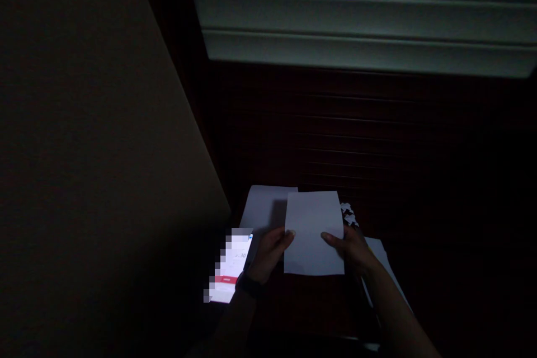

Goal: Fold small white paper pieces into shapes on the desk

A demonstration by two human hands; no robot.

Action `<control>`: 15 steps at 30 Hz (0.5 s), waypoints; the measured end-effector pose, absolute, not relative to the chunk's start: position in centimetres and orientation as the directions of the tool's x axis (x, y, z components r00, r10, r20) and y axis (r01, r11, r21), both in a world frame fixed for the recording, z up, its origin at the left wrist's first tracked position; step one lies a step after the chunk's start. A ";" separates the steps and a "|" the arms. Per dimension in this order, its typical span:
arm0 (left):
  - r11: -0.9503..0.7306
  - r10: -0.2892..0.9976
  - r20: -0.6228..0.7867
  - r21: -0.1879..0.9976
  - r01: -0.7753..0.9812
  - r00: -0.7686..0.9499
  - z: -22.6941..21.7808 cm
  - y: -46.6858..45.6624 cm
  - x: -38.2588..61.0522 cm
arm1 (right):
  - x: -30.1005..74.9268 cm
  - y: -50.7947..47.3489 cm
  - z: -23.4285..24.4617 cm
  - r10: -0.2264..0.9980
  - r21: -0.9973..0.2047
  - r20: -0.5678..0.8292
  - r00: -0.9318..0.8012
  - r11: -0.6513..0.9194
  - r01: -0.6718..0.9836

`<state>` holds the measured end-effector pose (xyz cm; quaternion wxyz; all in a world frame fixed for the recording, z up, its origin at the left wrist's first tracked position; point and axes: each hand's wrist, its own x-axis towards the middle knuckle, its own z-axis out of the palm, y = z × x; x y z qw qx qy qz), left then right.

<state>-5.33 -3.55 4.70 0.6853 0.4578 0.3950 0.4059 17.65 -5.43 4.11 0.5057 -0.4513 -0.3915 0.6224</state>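
Between both hands I hold a white sheet of paper (314, 218) over a dark wooden surface (310, 305). My left hand (271, 249) grips its left edge, thumb on top and fingers mostly hidden beneath; a dark band is on that wrist. On the opposite edge, my right hand (350, 246) pinches the sheet with the thumb laid across its face. Behind and to the left lies another white sheet (260, 207), partly covered by the held one. A lit phone screen (230, 265) glows beside my left wrist, its left side pixelated.
Small torn-looking white pieces (349, 215) lie past my right hand. More white paper (384, 260) sits under my right forearm. A plain wall (104, 123) rises on the left, and dark slatted panelling (335, 128) stands behind, with pale panels (361, 17) above. The room is very dim.
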 end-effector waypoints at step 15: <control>0.324 0.714 -0.226 0.946 -0.027 0.663 2.3 1.3 -5.4 | 19.5 -3.4 1.9 0.946 -0.933 -0.286 -0.153 -0.311 -0.179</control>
